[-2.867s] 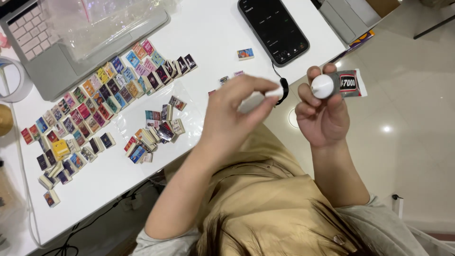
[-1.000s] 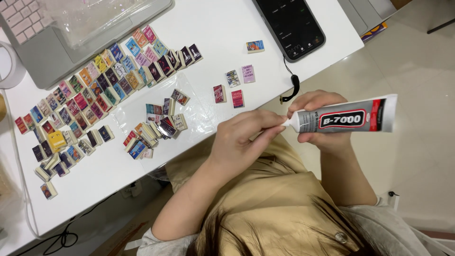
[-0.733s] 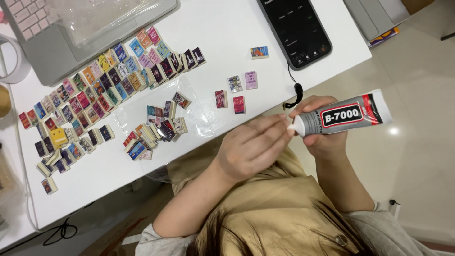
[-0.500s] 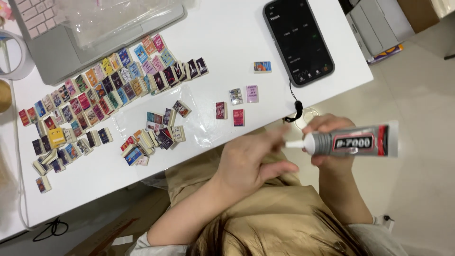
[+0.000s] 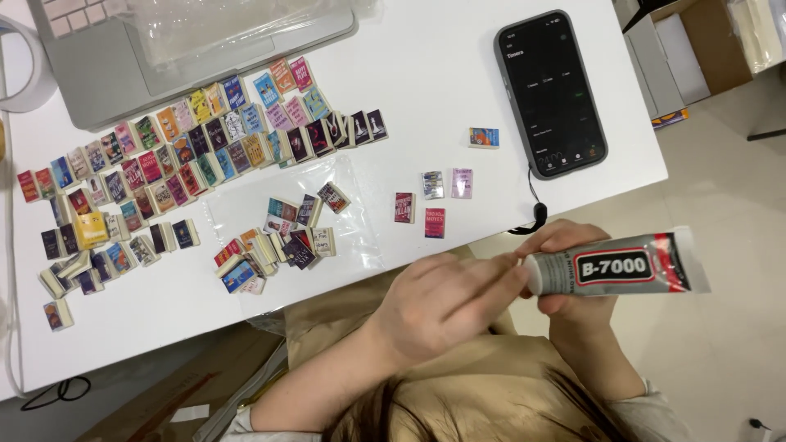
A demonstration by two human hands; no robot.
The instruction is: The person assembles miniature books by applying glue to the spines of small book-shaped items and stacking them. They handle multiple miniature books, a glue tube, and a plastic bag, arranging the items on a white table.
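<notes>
The glue tube (image 5: 614, 266) sits off the white table's (image 5: 426, 74) edge, gripped sideways in the right hand (image 5: 573, 274); left hand (image 5: 446, 307) fingers pinch tight at its nozzle. I'd keep the tube steady and twist gently, well clear of the tiny book covers (image 5: 196, 155) and phone (image 5: 550, 92).

I saw the phone (image 5: 551, 92) lying on the table (image 5: 426, 49), right of the miniature books (image 5: 196, 155); the laptop (image 5: 196, 49) sat behind them.
</notes>
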